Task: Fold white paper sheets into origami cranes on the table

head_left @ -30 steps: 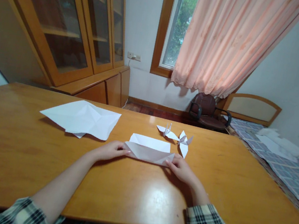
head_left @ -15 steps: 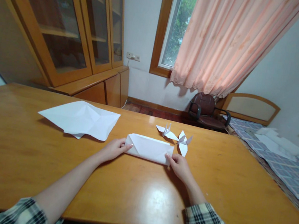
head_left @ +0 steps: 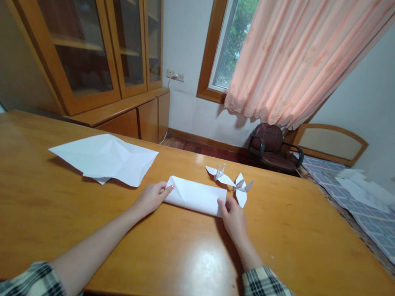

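Note:
A white sheet of paper folded into a long flat strip (head_left: 197,198) is held low over the table between my two hands. My left hand (head_left: 152,198) pinches its left end, thumb on top, beside a slanted folded corner. At the right end my right hand (head_left: 234,219) grips the paper between thumb and fingers. Just behind the strip on the right are two white origami cranes, one (head_left: 220,175) with its wings spread and the other (head_left: 242,190) close to my right hand.
Creased white paper sheets (head_left: 106,158) lie on the wooden table (head_left: 164,263) at the left. Beyond the table stand a glass-door cabinet (head_left: 86,45), a brown armchair (head_left: 269,144) and a bed (head_left: 367,215) with papers on it.
The right end of the folded strip now looks straight and flat, where a slanted folded corner showed before. My right hand has shifted slightly left and up with it.

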Action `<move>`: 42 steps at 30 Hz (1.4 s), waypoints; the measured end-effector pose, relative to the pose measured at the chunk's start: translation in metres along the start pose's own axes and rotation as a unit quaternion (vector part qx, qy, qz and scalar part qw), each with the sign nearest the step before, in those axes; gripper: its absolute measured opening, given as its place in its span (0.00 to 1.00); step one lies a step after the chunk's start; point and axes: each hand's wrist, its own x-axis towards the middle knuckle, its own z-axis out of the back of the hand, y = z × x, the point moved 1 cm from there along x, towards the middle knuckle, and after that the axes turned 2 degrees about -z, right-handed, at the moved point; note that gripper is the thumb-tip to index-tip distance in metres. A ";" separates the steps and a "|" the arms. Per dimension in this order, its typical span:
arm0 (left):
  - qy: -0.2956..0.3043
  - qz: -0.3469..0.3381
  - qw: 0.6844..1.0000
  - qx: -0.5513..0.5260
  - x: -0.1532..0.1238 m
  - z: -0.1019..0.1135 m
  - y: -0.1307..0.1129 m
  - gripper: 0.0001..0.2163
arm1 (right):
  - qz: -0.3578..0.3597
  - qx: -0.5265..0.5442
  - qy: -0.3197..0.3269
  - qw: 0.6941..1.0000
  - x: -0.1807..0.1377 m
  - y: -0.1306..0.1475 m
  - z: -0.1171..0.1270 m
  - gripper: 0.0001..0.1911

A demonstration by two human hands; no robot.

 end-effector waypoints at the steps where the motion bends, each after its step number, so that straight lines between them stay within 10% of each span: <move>1: -0.004 0.002 1.000 0.000 0.000 0.000 0.000 0.19 | -0.006 0.002 0.000 1.000 0.001 -0.001 -0.001 0.17; 29: -0.022 -0.006 0.980 0.196 -0.002 0.000 -0.003 0.15 | -0.055 0.006 0.028 0.998 0.007 0.004 -0.006 0.15; 42: -0.017 -0.003 0.975 0.224 0.005 -0.003 -0.002 0.14 | -0.054 -0.169 0.047 0.983 0.013 0.027 -0.004 0.08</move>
